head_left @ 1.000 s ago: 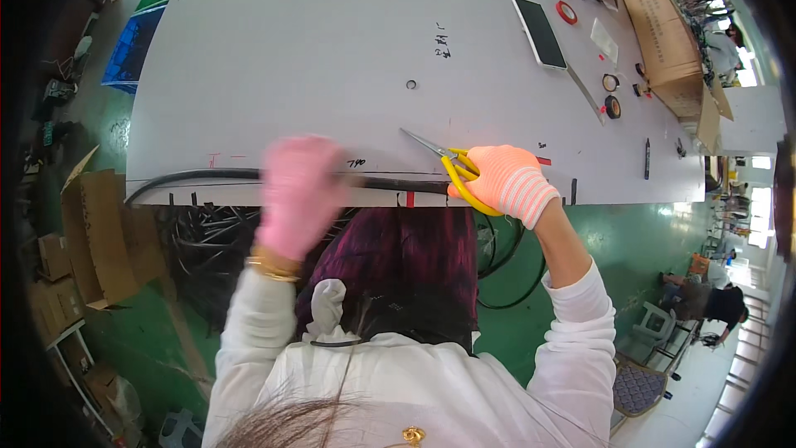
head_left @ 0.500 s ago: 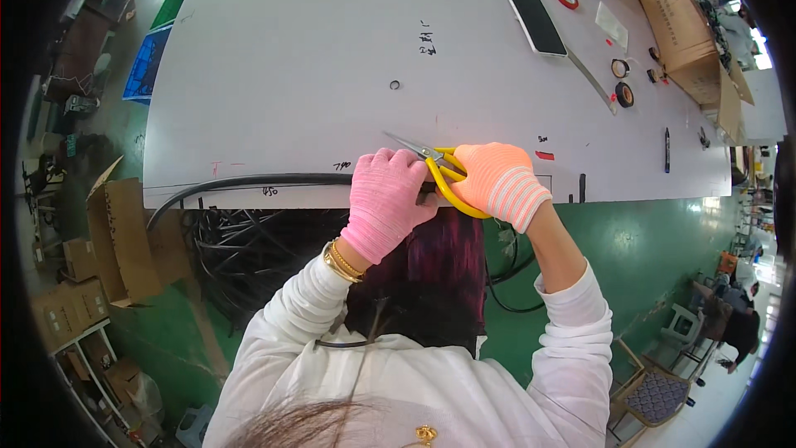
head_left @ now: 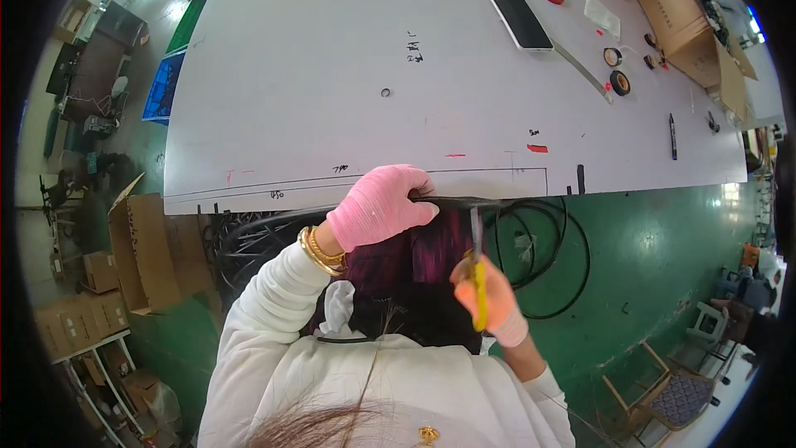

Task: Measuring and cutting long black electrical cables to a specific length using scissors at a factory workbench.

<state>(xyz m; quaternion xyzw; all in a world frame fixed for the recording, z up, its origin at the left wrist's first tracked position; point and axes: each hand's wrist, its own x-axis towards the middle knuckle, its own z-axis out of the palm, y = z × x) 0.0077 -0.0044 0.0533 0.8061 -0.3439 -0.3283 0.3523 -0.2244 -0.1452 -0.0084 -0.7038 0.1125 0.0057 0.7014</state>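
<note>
My left hand (head_left: 383, 206), in a pink knit glove, is closed round a black cable (head_left: 460, 202) at the front edge of the white table (head_left: 307, 83). The cable runs leftward below the edge, and a stretch of it sticks out to the right of the hand. Lower down, in front of the table, my right hand (head_left: 500, 303) in an orange glove grips yellow-handled scissors (head_left: 479, 286). Their metal blades point up toward the cable, just short of it or overlapping it; motion blur hides which. Whether the blades are apart cannot be made out.
Black cable loops (head_left: 586, 261) hang at the right, and a cable bundle (head_left: 265, 241) lies below the table at left. On the tabletop are a phone (head_left: 520, 19), a steel ruler (head_left: 583, 72), tape rolls (head_left: 620, 82), a marker (head_left: 672, 137) and a cardboard box (head_left: 676, 25).
The scissors and my right hand have dropped from the cable toward me, below the table edge. The cable has slid off the tabletop to its front edge, still in my left hand.
</note>
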